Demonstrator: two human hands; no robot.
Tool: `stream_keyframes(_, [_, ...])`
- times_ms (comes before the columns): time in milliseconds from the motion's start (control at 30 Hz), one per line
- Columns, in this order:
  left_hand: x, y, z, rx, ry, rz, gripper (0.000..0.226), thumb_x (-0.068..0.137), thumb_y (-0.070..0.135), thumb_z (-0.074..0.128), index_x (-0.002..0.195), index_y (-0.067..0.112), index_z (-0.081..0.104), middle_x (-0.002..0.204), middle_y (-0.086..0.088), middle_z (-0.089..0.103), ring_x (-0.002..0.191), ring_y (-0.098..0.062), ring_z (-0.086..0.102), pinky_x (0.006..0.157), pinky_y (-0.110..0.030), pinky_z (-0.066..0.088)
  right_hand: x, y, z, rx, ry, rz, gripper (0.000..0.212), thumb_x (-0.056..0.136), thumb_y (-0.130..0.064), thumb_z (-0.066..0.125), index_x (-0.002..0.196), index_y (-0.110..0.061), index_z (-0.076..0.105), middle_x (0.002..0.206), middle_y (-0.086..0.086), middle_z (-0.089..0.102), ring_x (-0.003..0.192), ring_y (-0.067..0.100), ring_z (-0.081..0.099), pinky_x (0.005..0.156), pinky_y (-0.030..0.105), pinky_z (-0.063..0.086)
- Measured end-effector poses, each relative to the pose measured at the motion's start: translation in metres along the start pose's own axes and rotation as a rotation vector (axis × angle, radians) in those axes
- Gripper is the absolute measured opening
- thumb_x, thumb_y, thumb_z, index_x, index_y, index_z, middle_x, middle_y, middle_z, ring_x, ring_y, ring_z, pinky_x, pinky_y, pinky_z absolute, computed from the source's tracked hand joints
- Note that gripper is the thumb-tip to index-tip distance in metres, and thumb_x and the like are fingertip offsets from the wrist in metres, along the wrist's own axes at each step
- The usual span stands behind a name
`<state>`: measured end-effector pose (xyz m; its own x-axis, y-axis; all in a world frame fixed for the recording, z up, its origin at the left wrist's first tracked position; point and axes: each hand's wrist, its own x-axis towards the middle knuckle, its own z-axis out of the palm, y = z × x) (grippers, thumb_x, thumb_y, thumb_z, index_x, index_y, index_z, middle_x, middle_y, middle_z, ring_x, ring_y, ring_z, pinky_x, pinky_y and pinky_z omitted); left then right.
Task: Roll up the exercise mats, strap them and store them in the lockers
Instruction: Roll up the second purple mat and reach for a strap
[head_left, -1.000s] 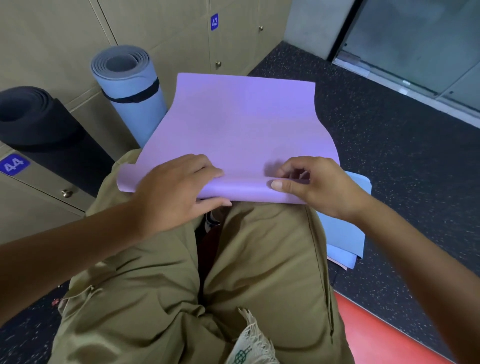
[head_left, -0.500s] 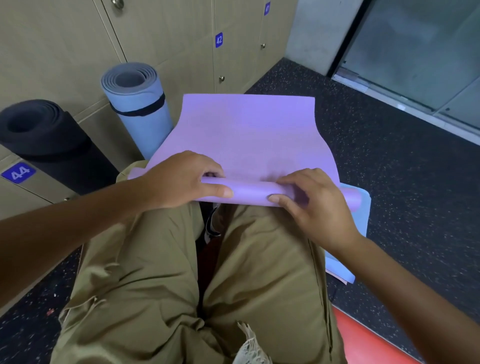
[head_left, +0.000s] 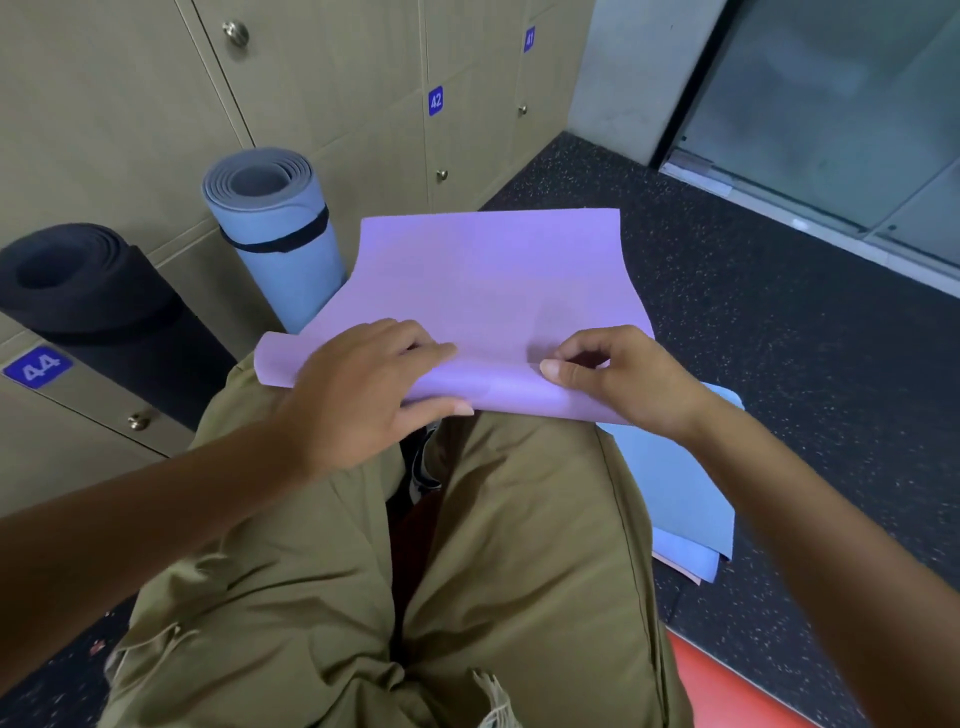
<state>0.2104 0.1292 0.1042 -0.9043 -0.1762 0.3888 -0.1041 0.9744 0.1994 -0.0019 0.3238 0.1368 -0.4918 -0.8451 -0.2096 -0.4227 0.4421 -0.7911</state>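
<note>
A purple mat (head_left: 488, 280) lies flat on the dark floor ahead of my knees, its near edge folded over. My left hand (head_left: 363, 395) grips that folded edge, fingers on top and thumb underneath. My right hand (head_left: 618, 379) pinches the same fold further right with curled fingers. A blue rolled mat (head_left: 275, 228) with a black strap stands against the lockers (head_left: 363, 104). A black rolled mat (head_left: 88, 291) leans beside it at the left.
Flat light-blue mats (head_left: 685, 499) lie under and right of the purple one. An orange mat (head_left: 727, 691) shows at the bottom right. Locker doors are numbered 44, 42, 41. A glass door (head_left: 831, 104) stands at the far right.
The tight roll seen half a second ago has loosened back to a flatter fold. Both hands shifted their hold on the near edge, and the camera tilted up a little.
</note>
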Motion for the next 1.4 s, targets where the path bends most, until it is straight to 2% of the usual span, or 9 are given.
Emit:
stream_keyframes(133, [0.002, -0.008, 0.003, 0.023, -0.023, -0.010, 0.067, 0.088, 0.071, 0.052, 0.122, 0.018, 0.073, 0.100, 0.003, 0.068, 0.082, -0.023, 0.066, 0.065, -0.034, 0.051, 0.009, -0.001, -0.003, 0.040, -0.048, 0.054, 0.024, 0.089, -0.041, 0.076, 0.085, -0.017, 0.075, 0.080, 0.000, 0.062, 0.072, 0.007, 0.049, 0.075, 0.025, 0.040])
stream_keyframes(300, [0.018, -0.013, -0.005, -0.155, -0.149, -0.177, 0.060, 0.083, 0.079, 0.045, 0.118, 0.040, 0.073, 0.104, 0.016, 0.068, 0.097, -0.009, 0.064, 0.078, -0.035, 0.049, 0.004, 0.005, 0.018, -0.209, 0.335, -0.172, 0.017, 0.094, -0.038, 0.070, 0.088, -0.022, 0.069, 0.084, -0.008, 0.062, 0.078, 0.009, 0.054, 0.077, 0.031, 0.048])
stream_keyframes(467, [0.038, -0.024, -0.012, -0.337, -0.336, -0.314, 0.058, 0.073, 0.084, 0.055, 0.107, 0.041, 0.075, 0.104, 0.027, 0.069, 0.101, 0.004, 0.060, 0.092, -0.030, 0.049, -0.011, 0.022, 0.039, -0.533, 0.468, -0.339, 0.035, 0.099, -0.047, 0.056, 0.114, -0.018, 0.068, 0.099, 0.001, 0.063, 0.090, 0.027, 0.055, 0.082, 0.043, 0.046])
stream_keyframes(600, [0.048, -0.027, -0.009, -0.412, -0.365, -0.354, 0.027, 0.082, 0.059, 0.077, 0.098, 0.036, 0.075, 0.096, 0.026, 0.070, 0.095, 0.004, 0.060, 0.084, -0.024, 0.048, -0.007, 0.027, 0.039, -0.491, 0.471, -0.333, 0.041, 0.099, -0.050, 0.053, 0.118, -0.017, 0.070, 0.100, -0.001, 0.064, 0.090, 0.024, 0.056, 0.084, 0.042, 0.048])
stream_keyframes(733, [0.046, -0.025, -0.006, -0.420, -0.166, -0.293, 0.044, 0.075, 0.068, 0.071, 0.102, 0.034, 0.076, 0.099, 0.018, 0.069, 0.095, -0.003, 0.061, 0.080, -0.023, 0.046, 0.002, 0.025, 0.033, -0.398, 0.393, -0.266, 0.049, 0.098, -0.059, 0.046, 0.117, -0.021, 0.071, 0.102, -0.002, 0.066, 0.093, 0.022, 0.058, 0.089, 0.045, 0.048])
stream_keyframes(967, [0.023, -0.015, 0.020, 0.116, 0.076, -0.024, 0.070, 0.088, 0.071, 0.052, 0.115, 0.011, 0.074, 0.095, -0.004, 0.065, 0.082, -0.027, 0.061, 0.066, -0.037, 0.050, 0.019, 0.017, 0.015, -0.322, 0.172, -0.141, 0.038, 0.100, -0.059, 0.047, 0.107, -0.030, 0.070, 0.095, -0.001, 0.064, 0.093, 0.019, 0.058, 0.088, 0.044, 0.048])
stream_keyframes(1167, [0.034, -0.025, 0.021, 0.065, -0.048, -0.089, 0.074, 0.083, 0.085, 0.042, 0.108, 0.022, 0.074, 0.095, 0.005, 0.065, 0.086, -0.020, 0.061, 0.064, -0.032, 0.043, 0.029, 0.011, 0.007, -0.385, 0.104, -0.096, 0.042, 0.101, -0.062, 0.036, 0.097, -0.032, 0.065, 0.097, -0.004, 0.056, 0.100, 0.017, 0.051, 0.085, 0.039, 0.044])
stream_keyframes(1267, [0.045, -0.029, 0.015, -0.030, -0.168, -0.187, 0.070, 0.078, 0.091, 0.036, 0.102, 0.034, 0.070, 0.094, 0.011, 0.063, 0.090, -0.013, 0.059, 0.072, -0.039, 0.049, 0.031, 0.014, 0.015, -0.594, 0.223, -0.183, 0.067, 0.098, -0.064, 0.016, 0.110, -0.026, 0.070, 0.102, -0.001, 0.057, 0.101, 0.026, 0.051, 0.087, 0.042, 0.041])
stream_keyframes(1400, [0.056, -0.036, 0.012, -0.134, -0.303, -0.265, 0.071, 0.073, 0.093, 0.033, 0.090, 0.033, 0.065, 0.090, 0.010, 0.063, 0.086, -0.011, 0.057, 0.079, -0.038, 0.049, 0.028, 0.024, 0.024, -0.675, 0.430, -0.285, 0.054, 0.104, -0.055, 0.030, 0.121, -0.021, 0.069, 0.103, 0.005, 0.060, 0.094, 0.030, 0.056, 0.085, 0.044, 0.043])
